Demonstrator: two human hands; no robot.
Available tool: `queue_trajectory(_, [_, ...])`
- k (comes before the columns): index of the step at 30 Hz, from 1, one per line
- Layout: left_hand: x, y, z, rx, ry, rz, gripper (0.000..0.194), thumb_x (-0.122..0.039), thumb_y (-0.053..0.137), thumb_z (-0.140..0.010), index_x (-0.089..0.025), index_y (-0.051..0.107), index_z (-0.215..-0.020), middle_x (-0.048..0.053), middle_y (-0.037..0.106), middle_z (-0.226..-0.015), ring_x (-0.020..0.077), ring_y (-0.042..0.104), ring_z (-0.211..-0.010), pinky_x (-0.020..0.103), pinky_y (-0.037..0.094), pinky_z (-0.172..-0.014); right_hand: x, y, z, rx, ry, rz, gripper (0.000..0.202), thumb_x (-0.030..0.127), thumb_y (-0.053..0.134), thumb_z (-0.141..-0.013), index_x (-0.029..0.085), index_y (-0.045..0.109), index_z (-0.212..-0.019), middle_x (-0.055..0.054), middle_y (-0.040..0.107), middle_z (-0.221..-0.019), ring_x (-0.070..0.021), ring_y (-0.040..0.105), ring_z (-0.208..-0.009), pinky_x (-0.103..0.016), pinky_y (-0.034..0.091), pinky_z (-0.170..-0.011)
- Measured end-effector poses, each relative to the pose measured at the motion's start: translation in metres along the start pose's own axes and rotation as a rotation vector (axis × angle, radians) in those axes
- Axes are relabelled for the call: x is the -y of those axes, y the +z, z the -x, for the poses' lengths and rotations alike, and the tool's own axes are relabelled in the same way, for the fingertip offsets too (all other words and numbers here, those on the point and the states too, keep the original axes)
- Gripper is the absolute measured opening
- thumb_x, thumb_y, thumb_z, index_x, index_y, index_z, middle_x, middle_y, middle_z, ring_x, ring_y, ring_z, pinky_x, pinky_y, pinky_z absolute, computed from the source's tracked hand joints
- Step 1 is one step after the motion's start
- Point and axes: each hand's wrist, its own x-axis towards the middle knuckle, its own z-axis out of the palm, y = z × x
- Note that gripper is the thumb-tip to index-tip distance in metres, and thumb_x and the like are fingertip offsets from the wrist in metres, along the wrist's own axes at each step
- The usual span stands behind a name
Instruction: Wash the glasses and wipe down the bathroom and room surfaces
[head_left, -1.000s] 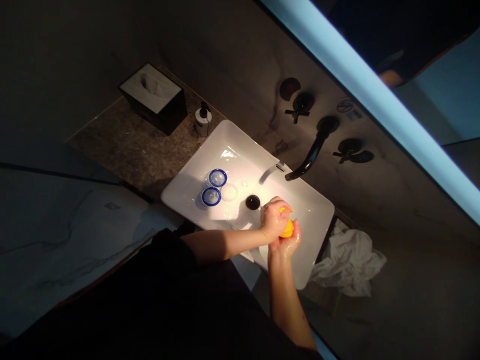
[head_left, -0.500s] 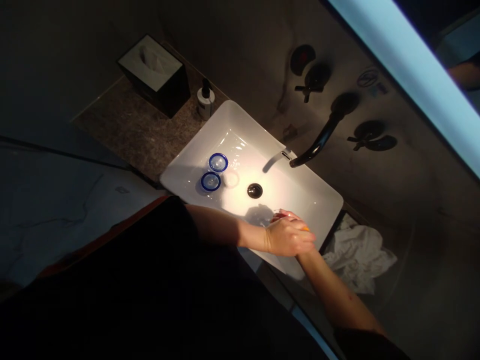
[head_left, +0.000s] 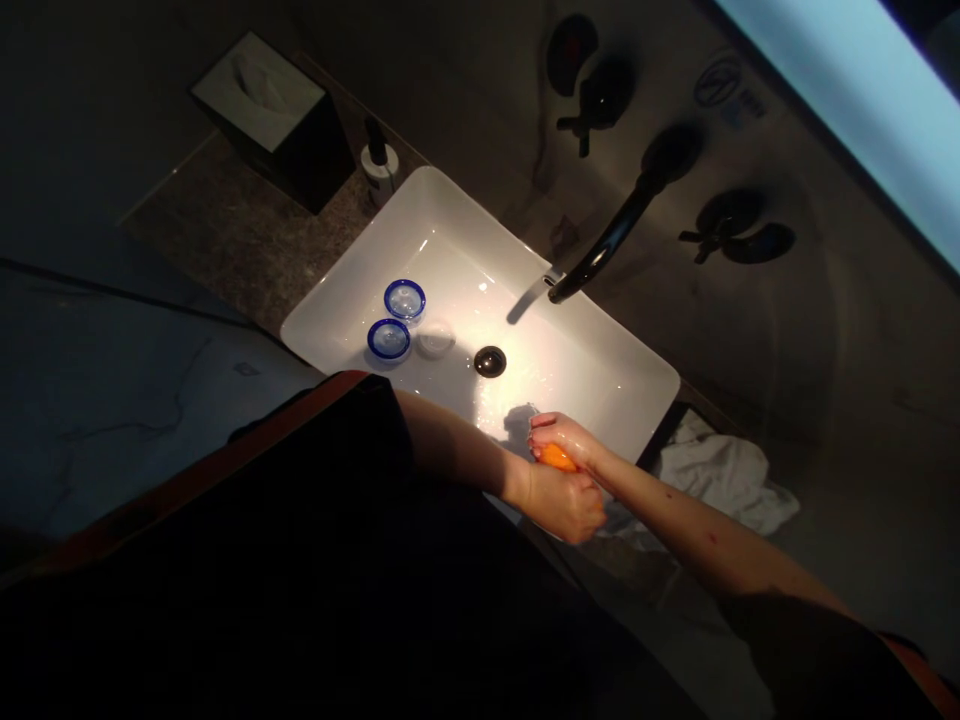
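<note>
— What sits at the left?

— A tissue box [head_left: 262, 95] and a pump bottle [head_left: 379, 165] on the worktop [head_left: 225, 240]. In the white sink [head_left: 360, 270], two blue-rimmed glass bowls [head_left: 396, 318], seemingly empty, left of the drain [head_left: 490, 361].

— And the hands?

— At the sink's near right edge, the left hand [head_left: 562, 500] and right hand [head_left: 562, 440] each keep a closed grip on an orange object [head_left: 556, 457]. A white cloth [head_left: 720, 480] lies right.

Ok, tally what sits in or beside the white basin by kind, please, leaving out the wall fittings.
Blue-rimmed clear glass cups in the white rectangular basin: 2
Clear plain glass cup: 1
Small orange object held between left hand and right hand: 1
Black tissue box: 1
Pump bottle: 1
Crumpled white cloth: 1
Total: 7
</note>
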Motion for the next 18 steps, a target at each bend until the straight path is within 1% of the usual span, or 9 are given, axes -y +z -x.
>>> queue_trajectory(2, [0.004,0.013,-0.003,0.126,0.098,-0.139,0.040,0.002,0.042,-0.087,-0.019,0.070,-0.069,0.011,0.070,-0.085,0.0220,0.061,-0.069,0.038,0.044,-0.062,0.005,-0.005,0.000,0.089,0.078,0.084,0.018,0.015,0.063,-0.049,0.022,0.049,-0.058,0.004,0.054,-0.043,-0.0135,0.050,-0.039,-0.023,0.036,-0.038])
queue_trajectory(4, [0.008,0.024,-0.004,0.236,0.152,-0.254,0.044,0.004,0.037,-0.089,-0.016,0.075,-0.078,0.012,0.071,-0.091,0.0217,0.063,-0.074,0.037,0.042,-0.063,0.006,-0.006,0.000,0.114,0.104,0.187,0.016,0.016,0.060,-0.052,0.022,0.045,-0.057,0.005,0.053,-0.042,-0.0111,0.047,-0.039,-0.021,0.036,-0.040])
queue_trajectory(6, [0.012,0.033,-0.006,0.308,0.156,-0.285,0.047,0.005,0.034,-0.089,-0.014,0.076,-0.080,0.012,0.072,-0.094,0.0227,0.064,-0.077,0.037,0.040,-0.063,0.005,-0.005,-0.002,0.077,0.090,0.278,0.016,0.015,0.057,-0.055,0.023,0.043,-0.055,0.006,0.050,-0.040,-0.0099,0.044,-0.038,-0.021,0.034,-0.040])
queue_trajectory(10, [0.018,0.045,-0.007,0.386,0.155,-0.238,0.046,0.003,0.035,-0.090,-0.014,0.077,-0.082,0.013,0.073,-0.098,0.0265,0.063,-0.084,0.041,0.039,-0.069,-0.001,0.001,-0.008,-0.025,0.056,0.365,0.022,0.009,0.057,-0.059,0.023,0.041,-0.054,0.007,0.046,-0.037,-0.0090,0.040,-0.036,-0.021,0.032,-0.040])
queue_trajectory(12, [0.019,0.045,-0.004,0.414,0.154,-0.210,0.044,0.002,0.038,-0.090,-0.015,0.077,-0.082,0.013,0.074,-0.099,0.0269,0.061,-0.086,0.041,0.039,-0.073,-0.003,0.005,-0.009,-0.082,0.036,0.364,0.024,0.006,0.057,-0.062,0.022,0.041,-0.053,0.008,0.046,-0.037,-0.0085,0.040,-0.036,-0.021,0.031,-0.040])
queue_trajectory(15, [0.018,0.038,0.006,0.439,0.167,-0.174,0.042,-0.001,0.039,-0.091,-0.018,0.075,-0.079,0.012,0.074,-0.101,0.0250,0.059,-0.085,0.040,0.038,-0.073,-0.004,0.012,-0.009,-0.153,0.022,0.331,0.028,0.003,0.059,-0.066,0.022,0.043,-0.053,0.008,0.046,-0.037,-0.0088,0.042,-0.036,-0.020,0.035,-0.040])
queue_trajectory(16, [0.018,0.034,0.011,0.418,0.155,-0.127,0.039,-0.003,0.042,-0.092,-0.020,0.074,-0.076,0.011,0.073,-0.099,0.0241,0.058,-0.083,0.040,0.038,-0.074,-0.003,0.014,-0.008,-0.174,0.017,0.318,0.030,0.003,0.061,-0.069,0.022,0.043,-0.053,0.008,0.048,-0.038,-0.0091,0.044,-0.037,-0.020,0.037,-0.040])
queue_trajectory(18, [0.018,0.024,0.024,0.330,0.103,0.020,0.033,-0.008,0.051,-0.091,-0.023,0.069,-0.068,0.009,0.073,-0.092,0.0223,0.056,-0.079,0.039,0.040,-0.076,-0.003,0.018,-0.003,-0.228,-0.007,0.299,0.033,0.009,0.065,-0.076,0.021,0.045,-0.053,0.007,0.052,-0.041,-0.0095,0.050,-0.040,-0.019,0.041,-0.042])
